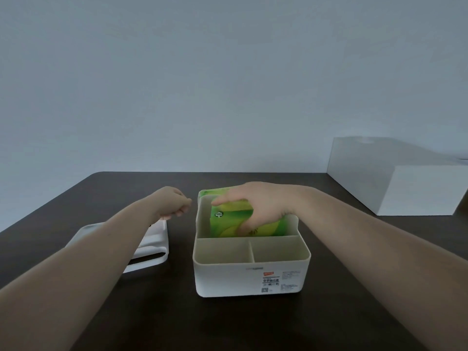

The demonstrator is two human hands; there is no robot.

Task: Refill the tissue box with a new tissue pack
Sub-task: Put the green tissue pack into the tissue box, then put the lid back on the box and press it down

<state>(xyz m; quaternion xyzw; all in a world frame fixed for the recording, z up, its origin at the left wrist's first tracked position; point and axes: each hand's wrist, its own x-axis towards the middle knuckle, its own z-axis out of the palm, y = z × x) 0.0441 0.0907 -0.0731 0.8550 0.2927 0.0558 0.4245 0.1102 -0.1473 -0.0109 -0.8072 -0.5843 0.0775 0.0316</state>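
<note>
Two bare forearms entered from the lower corners of the frame, reaching over a dark worktop (162, 312). At lower centre stood the white tissue box (249, 278), lidless, with a printed label on its near wall and two small empty compartments along the near side. In the large compartment behind them sat the green tissue pack (231, 219), tilted, its far upper corner rising above the box rim. The right hand (260, 206) gripped the pack from above, its fingers wrapped over the top and its forefinger stretched out along the pack toward the left. The left hand (172, 202), just left of the box at mid-frame, was loosely curled shut and held nothing that could be made out. Under the left forearm lay a white lid (154, 247), partly hidden, flat on the worktop beside the box. At the right edge sat a large white carton (405, 178).
</note>
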